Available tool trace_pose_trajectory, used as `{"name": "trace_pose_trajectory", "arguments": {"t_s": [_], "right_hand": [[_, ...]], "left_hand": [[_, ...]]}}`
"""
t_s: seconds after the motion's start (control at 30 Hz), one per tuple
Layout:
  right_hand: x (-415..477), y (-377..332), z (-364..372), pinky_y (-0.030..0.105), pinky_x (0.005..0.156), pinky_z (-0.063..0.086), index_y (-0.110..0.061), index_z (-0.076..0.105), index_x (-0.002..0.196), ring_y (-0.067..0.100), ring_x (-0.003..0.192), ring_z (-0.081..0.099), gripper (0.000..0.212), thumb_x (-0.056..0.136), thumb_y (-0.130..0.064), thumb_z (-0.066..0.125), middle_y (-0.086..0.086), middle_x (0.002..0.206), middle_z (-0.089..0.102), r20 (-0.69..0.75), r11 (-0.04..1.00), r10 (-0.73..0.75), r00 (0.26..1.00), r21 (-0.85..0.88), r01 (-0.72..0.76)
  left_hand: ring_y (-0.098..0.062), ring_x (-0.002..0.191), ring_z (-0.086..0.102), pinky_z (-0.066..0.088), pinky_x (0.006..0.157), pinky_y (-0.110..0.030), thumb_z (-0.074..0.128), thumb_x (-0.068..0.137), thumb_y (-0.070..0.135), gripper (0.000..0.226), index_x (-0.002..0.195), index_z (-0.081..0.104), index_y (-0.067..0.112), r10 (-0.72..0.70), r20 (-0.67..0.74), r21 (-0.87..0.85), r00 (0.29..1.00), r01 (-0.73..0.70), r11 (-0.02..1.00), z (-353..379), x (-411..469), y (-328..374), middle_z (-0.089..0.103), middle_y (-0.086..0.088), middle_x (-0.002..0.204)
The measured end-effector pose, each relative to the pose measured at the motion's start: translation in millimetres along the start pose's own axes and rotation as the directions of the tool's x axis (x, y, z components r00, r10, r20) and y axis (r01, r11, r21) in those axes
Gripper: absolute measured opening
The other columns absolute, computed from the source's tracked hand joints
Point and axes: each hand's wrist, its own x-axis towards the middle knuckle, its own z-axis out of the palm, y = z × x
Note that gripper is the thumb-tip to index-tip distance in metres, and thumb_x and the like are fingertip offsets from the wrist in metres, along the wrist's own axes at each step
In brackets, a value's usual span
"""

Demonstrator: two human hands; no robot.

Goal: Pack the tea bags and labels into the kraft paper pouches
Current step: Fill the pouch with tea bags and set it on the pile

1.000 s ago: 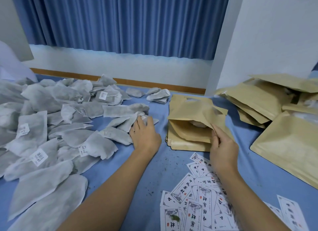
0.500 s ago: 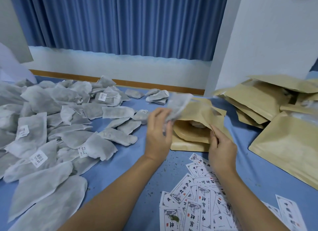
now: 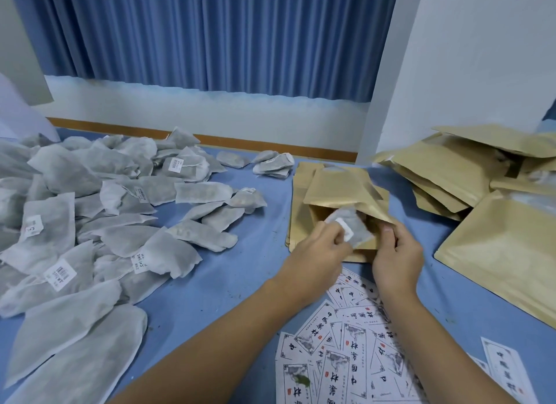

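Observation:
A kraft paper pouch (image 3: 340, 193) lies on top of a small stack at the centre of the blue table, its mouth facing me. My right hand (image 3: 397, 256) pinches the pouch's near edge and keeps the mouth spread. My left hand (image 3: 319, 253) grips a grey tea bag (image 3: 349, 223) with a white tag, which sits half inside the mouth. A big heap of grey tea bags (image 3: 90, 223) covers the left side. Printed labels (image 3: 346, 352) lie spread at the near edge under my forearms.
More kraft pouches (image 3: 457, 175) are piled at the right, with a large one (image 3: 505, 253) lying flat near my right arm. A blue curtain (image 3: 210, 36) and a white wall stand behind the table. Bare blue table (image 3: 255, 199) shows between heap and pouch stack.
My left hand took a tea bag from the heap's edge, carried it right, and now has it in the pouch mouth. My right hand stayed on the pouch edge.

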Motion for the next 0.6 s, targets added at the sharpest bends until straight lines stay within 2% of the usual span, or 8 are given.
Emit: {"name": "trace_pose_trajectory", "arguments": {"t_s": [0.07,0.17,0.27,0.37,0.43,0.5,0.53,0.6], "right_hand": [[-3,-5,1,0.026,0.082,0.045,-0.018,0.071,0.123,0.008,0.091,0.057,0.030,0.103,-0.013,0.048,-0.013,0.099,0.068,0.031,0.999,-0.035,0.999,0.019,0.035],[-10,-12,3,0.002,0.075,0.039,-0.021,0.068,0.130,-0.013,0.087,0.057,0.037,0.101,-0.006,0.051,-0.034,0.100,0.062,0.047,0.991,-0.132,0.990,0.006,0.132],[-17,-18,4,0.002,0.073,0.040,-0.028,0.067,0.131,-0.015,0.082,0.057,0.044,0.098,-0.001,0.054,-0.030,0.106,0.065,0.102,0.973,-0.230,0.968,0.025,0.229],[-21,-21,6,0.004,0.077,0.041,-0.027,0.066,0.132,-0.016,0.086,0.058,0.050,0.095,0.005,0.055,-0.029,0.106,0.065,0.150,0.952,-0.305,0.941,0.046,0.302],[-25,-22,8,0.007,0.063,0.037,-0.026,0.066,0.132,-0.005,0.066,0.052,0.050,0.094,0.005,0.054,-0.015,0.079,0.064,0.142,0.942,-0.336,0.931,0.064,0.330],[-28,-25,10,0.008,0.054,0.030,-0.024,0.066,0.133,0.002,0.056,0.040,0.049,0.092,0.000,0.051,-0.012,0.063,0.046,0.136,0.931,-0.364,0.922,0.071,0.357],[-29,-27,11,0.007,0.054,0.029,-0.022,0.066,0.133,0.002,0.055,0.039,0.049,0.091,-0.001,0.049,-0.015,0.061,0.043,0.133,0.929,-0.369,0.920,0.073,0.362],[-30,-27,11,0.005,0.059,0.031,-0.019,0.066,0.132,-0.002,0.059,0.045,0.048,0.091,-0.002,0.049,-0.024,0.069,0.049,0.132,0.927,-0.375,0.918,0.081,0.367]], "left_hand": [[-0.026,0.103,0.043,0.049,0.078,-0.045,0.051,0.085,-0.004,0.023,0.100,0.066,0.004,-0.205,0.069,-0.017,0.976,0.206,0.978,5,4,-6,0.047,-0.010,0.114],[-0.024,0.109,0.046,0.046,0.092,-0.037,0.050,0.088,-0.002,0.033,0.112,0.069,0.011,-0.307,0.035,-0.152,0.951,0.308,0.939,6,17,-10,0.048,-0.007,0.121],[-0.027,0.121,0.053,0.043,0.103,-0.037,0.050,0.092,0.002,0.045,0.132,0.060,0.018,-0.408,0.100,-0.200,0.907,0.420,0.885,12,37,-15,0.057,-0.008,0.134],[-0.024,0.121,0.052,0.039,0.105,-0.034,0.048,0.100,0.016,0.039,0.138,0.051,0.010,-0.670,0.215,0.027,0.711,0.681,0.731,13,58,-20,0.053,-0.015,0.139],[-0.025,0.114,0.051,0.038,0.098,-0.032,0.042,0.103,0.022,0.022,0.117,0.058,0.014,-0.643,0.267,0.093,0.718,0.644,0.759,4,70,-23,0.056,-0.014,0.128],[-0.023,0.101,0.045,0.031,0.089,-0.026,0.035,0.105,0.022,0.024,0.081,0.039,0.022,-0.662,0.285,0.078,0.693,0.672,0.736,-3,86,-25,0.046,-0.004,0.103],[-0.023,0.100,0.043,0.027,0.086,-0.024,0.033,0.104,0.022,0.031,0.074,0.029,0.022,-0.689,0.305,0.109,0.658,0.694,0.711,-7,90,-23,0.038,-0.001,0.095],[-0.023,0.108,0.045,0.027,0.086,-0.024,0.035,0.104,0.022,0.024,0.080,0.038,0.020,-0.690,0.361,0.122,0.628,0.701,0.702,1,90,-24,0.035,0.001,0.091]]}}
